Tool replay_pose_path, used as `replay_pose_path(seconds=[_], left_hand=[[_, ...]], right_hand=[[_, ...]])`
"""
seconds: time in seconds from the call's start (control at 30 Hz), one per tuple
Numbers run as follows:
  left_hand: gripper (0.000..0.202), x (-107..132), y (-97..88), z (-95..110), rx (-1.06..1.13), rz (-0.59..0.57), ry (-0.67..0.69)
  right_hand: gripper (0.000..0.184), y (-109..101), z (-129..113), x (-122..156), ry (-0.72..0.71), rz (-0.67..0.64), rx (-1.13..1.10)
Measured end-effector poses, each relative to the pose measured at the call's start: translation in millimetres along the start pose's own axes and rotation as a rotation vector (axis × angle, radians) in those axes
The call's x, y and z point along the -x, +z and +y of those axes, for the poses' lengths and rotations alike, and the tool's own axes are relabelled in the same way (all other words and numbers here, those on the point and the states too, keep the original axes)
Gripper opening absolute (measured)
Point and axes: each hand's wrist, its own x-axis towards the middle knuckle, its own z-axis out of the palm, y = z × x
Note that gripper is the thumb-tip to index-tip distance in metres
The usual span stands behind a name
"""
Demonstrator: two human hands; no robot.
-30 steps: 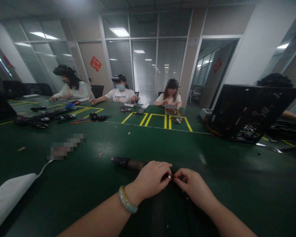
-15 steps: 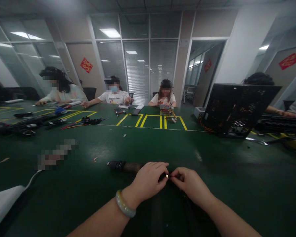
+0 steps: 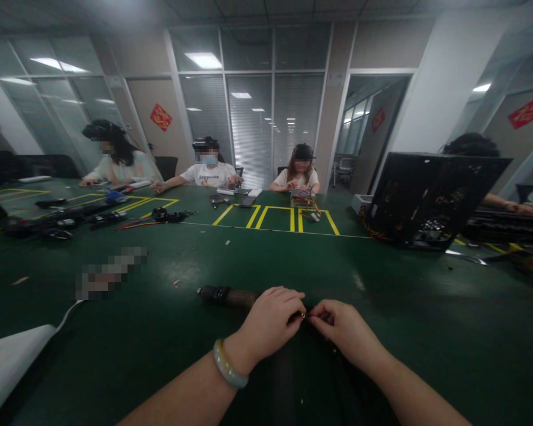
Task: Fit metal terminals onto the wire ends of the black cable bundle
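Observation:
My left hand (image 3: 270, 322), with a pale green bangle on its wrist, and my right hand (image 3: 344, 328) meet fingertip to fingertip over the green table (image 3: 249, 260). Both hands are closed in a pinch around a tiny shiny metal part (image 3: 302, 315) between them. A dark cylindrical tool (image 3: 224, 296) lies on the table just behind my left hand, partly hidden by it. A dark flat object (image 3: 306, 378) lies under my wrists, too dim to make out.
A black open case (image 3: 430, 201) with wiring stands at the right. Three people sit across the table with cables and tools (image 3: 115, 219) before them. Another person is partly hidden behind the case. A white sheet (image 3: 13, 361) lies at the near left.
The view has shifted slightly. My hands keep the same pinch on the small part.

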Motion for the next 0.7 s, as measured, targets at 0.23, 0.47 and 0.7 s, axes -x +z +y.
replay_pose_path(seconds=[0.23, 0.47, 0.7], left_hand=[[0.013, 0.9, -2.4, 0.8, -0.028, 0.008, -0.018], [0.009, 0.2, -0.9, -1.6, -0.029, -0.003, -0.019], [0.011, -0.3, 1.0, -1.4, -0.033, -0.012, -0.015]], right_hand=[[0.014, -0.1, -1.0, 2.1, 0.004, -0.016, -0.002], [0.013, -2.4, 0.0, 1.0, 0.001, 0.013, 0.046], [0.015, -0.2, 3.2, 0.2, 0.003, 0.001, 0.016]])
